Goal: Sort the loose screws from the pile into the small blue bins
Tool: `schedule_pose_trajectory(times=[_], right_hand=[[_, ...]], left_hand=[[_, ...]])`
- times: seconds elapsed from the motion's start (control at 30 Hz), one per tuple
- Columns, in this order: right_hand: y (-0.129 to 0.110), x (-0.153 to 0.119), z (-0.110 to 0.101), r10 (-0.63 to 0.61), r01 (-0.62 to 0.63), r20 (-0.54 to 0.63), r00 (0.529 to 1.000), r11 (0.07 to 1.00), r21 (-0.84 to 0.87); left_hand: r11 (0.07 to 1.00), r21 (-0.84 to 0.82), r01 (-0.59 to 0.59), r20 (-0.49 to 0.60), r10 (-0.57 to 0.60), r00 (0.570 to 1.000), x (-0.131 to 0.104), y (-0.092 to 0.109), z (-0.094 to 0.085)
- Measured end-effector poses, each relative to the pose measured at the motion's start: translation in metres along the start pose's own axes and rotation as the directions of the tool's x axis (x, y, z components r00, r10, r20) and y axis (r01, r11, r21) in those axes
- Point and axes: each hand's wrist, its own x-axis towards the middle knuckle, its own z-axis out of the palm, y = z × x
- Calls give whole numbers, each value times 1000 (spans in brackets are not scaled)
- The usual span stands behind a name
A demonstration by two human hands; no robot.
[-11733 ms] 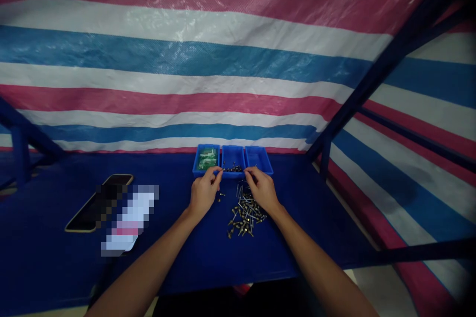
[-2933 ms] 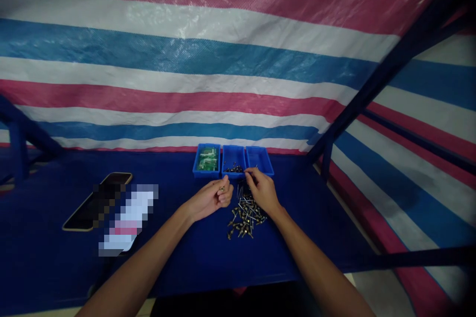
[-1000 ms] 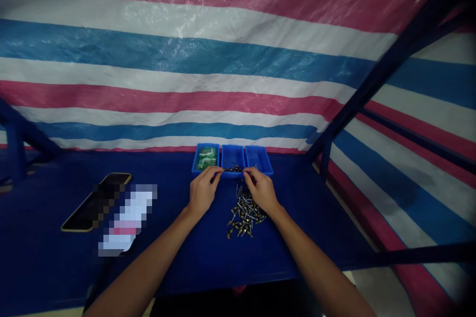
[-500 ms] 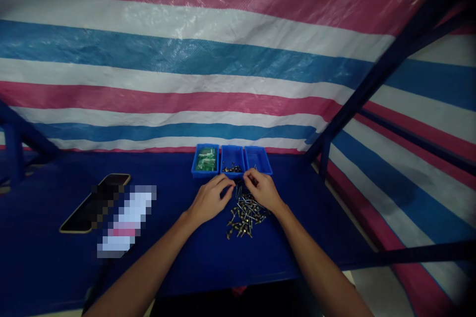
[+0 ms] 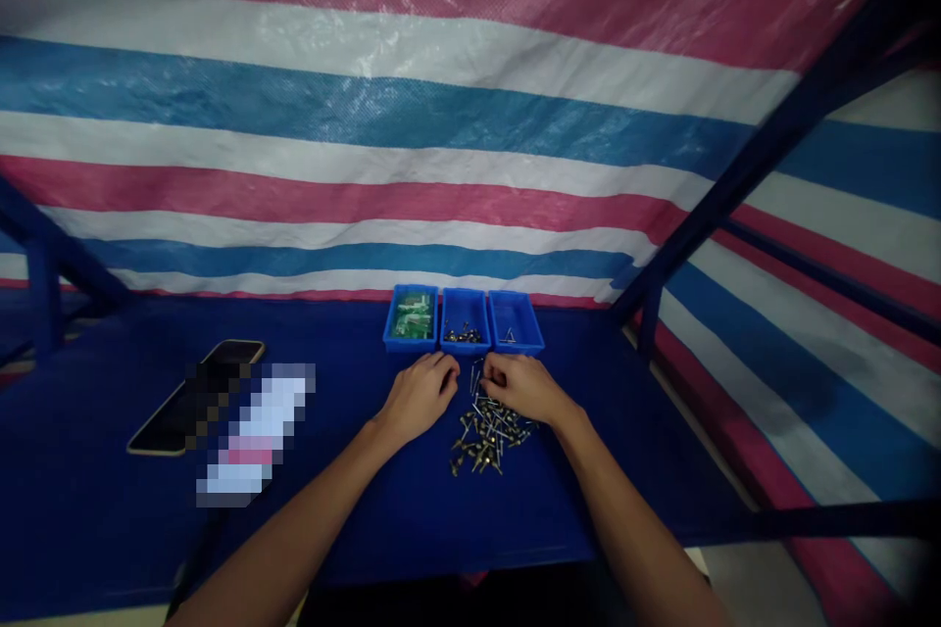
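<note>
My left hand point(image 5: 421, 396) is closed at the left of a loose pile of small metal parts point(image 5: 486, 439), its fingertips pressed together. Anything between those fingers is too small to make out. Over the pile's upper right edge, my right hand point(image 5: 526, 386) is curled with thumb and fingers drawn in; its grip is hidden too. The parts have thin silver shafts and brass-coloured ends. Just beyond my hands stand three blue bins: the left bin point(image 5: 387, 341) holds green and clear pieces, the middle bin point(image 5: 465, 299) small brass-coloured parts, the right bin point(image 5: 517, 306) a few thin silver pins.
A phone point(image 5: 166, 416) lies on the blue table point(image 5: 368, 529) at the left, beside a pixelated pale item point(image 5: 257, 431). Striped sheeting point(image 5: 368, 157) hangs behind the table. Blue frame bars point(image 5: 698, 225) slope up at the right.
My hands have drawn slightly back from the bins, toward the pile. Silver pins now show more plainly in the right bin. The view has shifted a little.
</note>
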Motion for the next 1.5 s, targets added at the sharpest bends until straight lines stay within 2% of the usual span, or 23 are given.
schedule_pose_trajectory(times=[0.27,0.4,1.03,1.3,1.5], right_hand=[[-6,-1,2,-35,35,-37,999,999,1],[-8,-1,1,-27,27,-4,1000,999,18],[-2,-1,7,-123,123,-55,991,992,11],[-2,-1,9,-112,114,-81,990,993,32],[-7,0,10,-69,85,-119,990,988,133]], left_hand=[[998,59,-24,5,24,1000,0,-1,2],[998,64,-26,-6,26,1000,0,-1,2],[996,83,-27,2,27,1000,1,0,2],[997,75,-25,15,24,1000,1,0,0],[998,62,-30,13,29,999,0,-1,1]])
